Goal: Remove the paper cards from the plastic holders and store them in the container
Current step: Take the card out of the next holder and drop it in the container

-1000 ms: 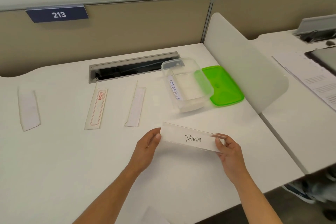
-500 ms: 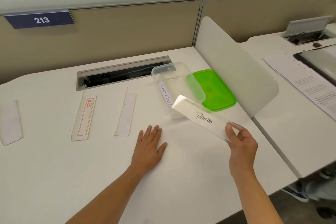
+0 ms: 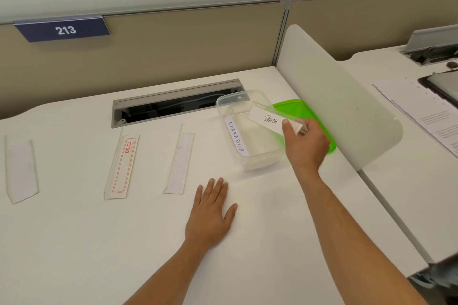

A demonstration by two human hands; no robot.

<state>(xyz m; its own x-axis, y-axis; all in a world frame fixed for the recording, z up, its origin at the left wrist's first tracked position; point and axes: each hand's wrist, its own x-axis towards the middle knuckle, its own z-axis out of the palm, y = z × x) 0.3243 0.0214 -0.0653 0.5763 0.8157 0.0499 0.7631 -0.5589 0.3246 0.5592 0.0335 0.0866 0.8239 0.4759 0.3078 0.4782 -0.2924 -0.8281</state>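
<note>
My right hand (image 3: 306,142) pinches the right end of a clear plastic holder with the paper card marked PANDA (image 3: 269,120) in it, holding it tilted over the open clear container (image 3: 257,164). A card marked LABRADOR (image 3: 236,138) leans against the container's left inner wall. My left hand (image 3: 210,218) lies flat on the white desk, fingers straight, holding nothing. Three more plastic holders lie in a row to the left: one with a blank card (image 3: 179,159), one with a red-printed card (image 3: 122,167), and one at the far left (image 3: 21,169).
The container's green lid (image 3: 301,109) lies behind it to the right. A white curved divider (image 3: 342,106) stands at the desk's right edge. An open cable tray (image 3: 173,105) runs along the back. Papers (image 3: 426,116) lie on the neighbouring desk.
My left hand let go of the PANDA holder and settled flat on the desk. My right hand carried the holder up and back until it was over the container.
</note>
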